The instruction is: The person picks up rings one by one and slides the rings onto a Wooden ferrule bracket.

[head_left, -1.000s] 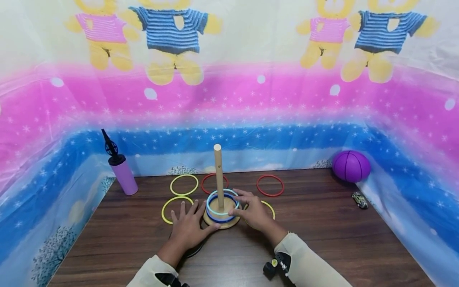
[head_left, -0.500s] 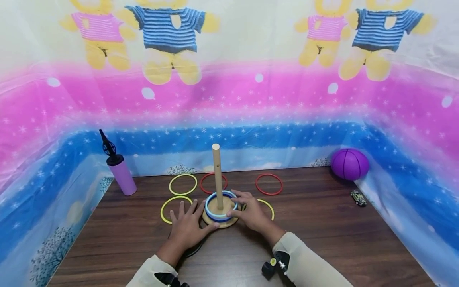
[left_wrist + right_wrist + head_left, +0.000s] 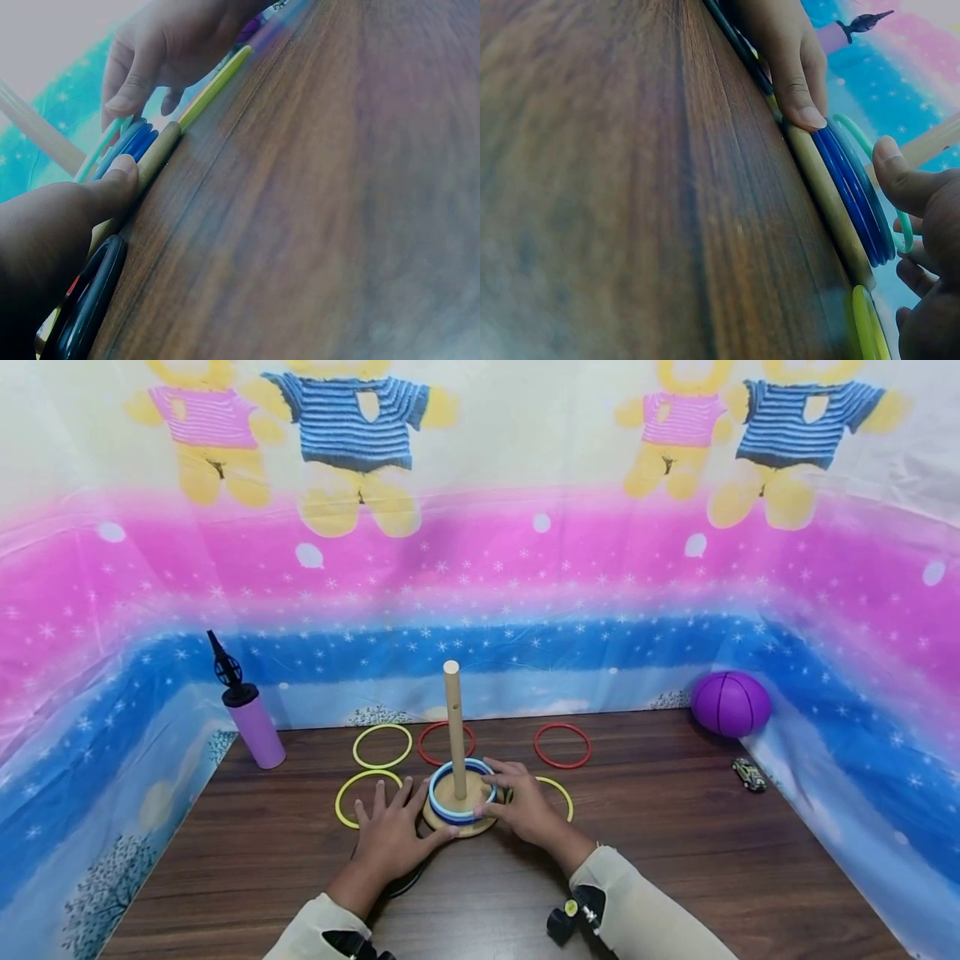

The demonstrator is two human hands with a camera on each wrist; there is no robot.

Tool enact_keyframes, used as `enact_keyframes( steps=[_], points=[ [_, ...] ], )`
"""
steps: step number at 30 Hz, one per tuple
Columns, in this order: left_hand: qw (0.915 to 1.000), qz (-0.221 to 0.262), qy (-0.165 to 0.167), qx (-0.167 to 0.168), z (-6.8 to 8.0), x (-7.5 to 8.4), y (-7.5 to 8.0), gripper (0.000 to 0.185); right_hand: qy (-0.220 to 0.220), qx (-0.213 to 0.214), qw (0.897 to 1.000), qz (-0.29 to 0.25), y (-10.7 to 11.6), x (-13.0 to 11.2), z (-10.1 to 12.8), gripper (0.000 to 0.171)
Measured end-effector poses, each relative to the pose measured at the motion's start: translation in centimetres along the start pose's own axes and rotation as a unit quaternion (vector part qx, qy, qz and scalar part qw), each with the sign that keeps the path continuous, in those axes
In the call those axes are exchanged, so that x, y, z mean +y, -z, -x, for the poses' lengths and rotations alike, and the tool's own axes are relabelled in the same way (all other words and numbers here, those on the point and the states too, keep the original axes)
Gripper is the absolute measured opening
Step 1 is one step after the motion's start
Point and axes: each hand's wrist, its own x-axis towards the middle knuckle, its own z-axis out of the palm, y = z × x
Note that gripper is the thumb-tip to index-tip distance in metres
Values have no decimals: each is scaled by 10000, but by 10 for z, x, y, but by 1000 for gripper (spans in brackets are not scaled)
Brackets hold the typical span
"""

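An upright wooden peg [image 3: 455,727] rises from a round wooden base [image 3: 471,832] in the middle of the table. Dark blue rings [image 3: 855,202] lie stacked around it on the base. My right hand [image 3: 528,806] pinches a light blue ring [image 3: 855,133] at its right side between thumb and fingers. That ring encircles the peg, close over the dark blue ones and slightly tilted in the right wrist view. At the base's left side, my left hand [image 3: 393,835] rests with fingers spread, its thumb [image 3: 120,172] against the base's front edge.
Black rings [image 3: 90,300] lie partly under my left hand. Yellow rings [image 3: 340,793] and red rings [image 3: 590,747] lie around the base. A purple hand pump [image 3: 258,727] stands back left; a purple ball [image 3: 731,703] and toy car [image 3: 750,774] sit right. A printed cloth surrounds the table.
The light blue ring has come down around the peg onto the dark blue stack, with my right hand still holding it. My left hand has stayed at the base.
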Motion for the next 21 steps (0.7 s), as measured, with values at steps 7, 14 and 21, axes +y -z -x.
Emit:
enact_keyframes(
  steps=[7,14,21],
  points=[
    [10000,8,33,-28,0,1,1,102,19,-66,9999,92,0,-1,0,62],
    [10000,-1,48,-23,0,1,0,102,-46,-122,9999,103,0,-2,-1,62],
    [10000,-17,39,-16,1,0,0,102,-9,-80,10000,17,0,-1,0,61]
  ],
)
